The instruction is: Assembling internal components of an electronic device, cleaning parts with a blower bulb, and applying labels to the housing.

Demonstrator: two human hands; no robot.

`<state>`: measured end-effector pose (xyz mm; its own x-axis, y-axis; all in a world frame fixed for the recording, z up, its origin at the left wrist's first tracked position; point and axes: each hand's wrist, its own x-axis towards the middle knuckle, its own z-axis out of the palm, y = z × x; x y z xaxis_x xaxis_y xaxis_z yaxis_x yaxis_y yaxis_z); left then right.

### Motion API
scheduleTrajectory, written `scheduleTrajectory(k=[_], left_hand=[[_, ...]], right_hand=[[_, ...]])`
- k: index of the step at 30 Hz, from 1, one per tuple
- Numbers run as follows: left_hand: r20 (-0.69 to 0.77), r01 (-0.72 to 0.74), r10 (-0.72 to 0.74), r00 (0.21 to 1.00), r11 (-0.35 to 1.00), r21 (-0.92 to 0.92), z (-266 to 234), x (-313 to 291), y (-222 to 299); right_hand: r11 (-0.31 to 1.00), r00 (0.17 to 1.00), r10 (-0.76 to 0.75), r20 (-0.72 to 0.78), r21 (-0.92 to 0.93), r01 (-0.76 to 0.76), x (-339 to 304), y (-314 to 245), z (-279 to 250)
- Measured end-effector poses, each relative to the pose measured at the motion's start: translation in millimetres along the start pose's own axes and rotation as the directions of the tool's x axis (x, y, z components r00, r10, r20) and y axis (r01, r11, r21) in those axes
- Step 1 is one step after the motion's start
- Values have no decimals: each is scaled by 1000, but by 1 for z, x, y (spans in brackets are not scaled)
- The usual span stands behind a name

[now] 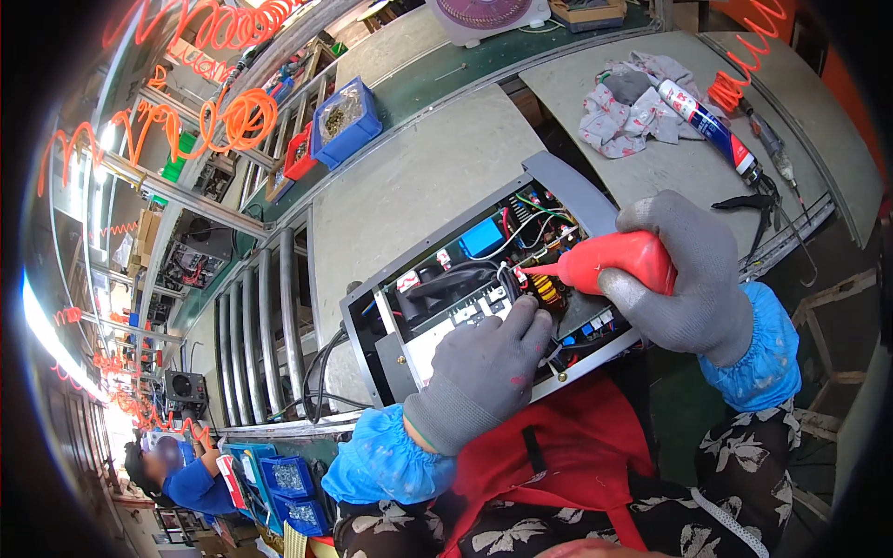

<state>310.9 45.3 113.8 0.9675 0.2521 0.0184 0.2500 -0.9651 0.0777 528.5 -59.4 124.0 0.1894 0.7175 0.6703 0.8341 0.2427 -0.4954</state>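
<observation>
- The opened electronics unit (569, 192) lies on the workbench (419, 172), its lower interior partly covered by the left hand.
- The right hand (693, 288), gloved, wraps the red squeeze bottle (619, 262).
- The left hand (484, 374), fingers bent, lies over the unit; whether it pinches anything cannot be told.
- The bottle's nozzle (542, 270) points into the circuitry; contact at its tip is unclear.

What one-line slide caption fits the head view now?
Gloved right hand aims a red squeeze bottle into an open electronics unit, with the gloved left hand lying over it.
</observation>
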Motion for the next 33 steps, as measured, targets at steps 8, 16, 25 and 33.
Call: scheduleTrajectory(k=[8, 16, 25, 33], left_hand=[[30, 13, -12, 999, 1000, -10, -3, -1, 3], [-76, -6, 1, 997, 998, -63, 3, -13, 0], [-256, 43, -77, 964, 990, -136, -12, -68, 9], [-534, 149, -236, 812, 968, -201, 46, -118, 5]], right_hand=[[1000, 999, -18, -31, 1, 18, -7, -3, 1], [984, 976, 141, -166, 130, -120, -14, -21, -32], [980, 998, 61, -25, -189, -65, -40, -67, -79], [976, 981, 188, 35, -120, -183, -54, -65, -70]])
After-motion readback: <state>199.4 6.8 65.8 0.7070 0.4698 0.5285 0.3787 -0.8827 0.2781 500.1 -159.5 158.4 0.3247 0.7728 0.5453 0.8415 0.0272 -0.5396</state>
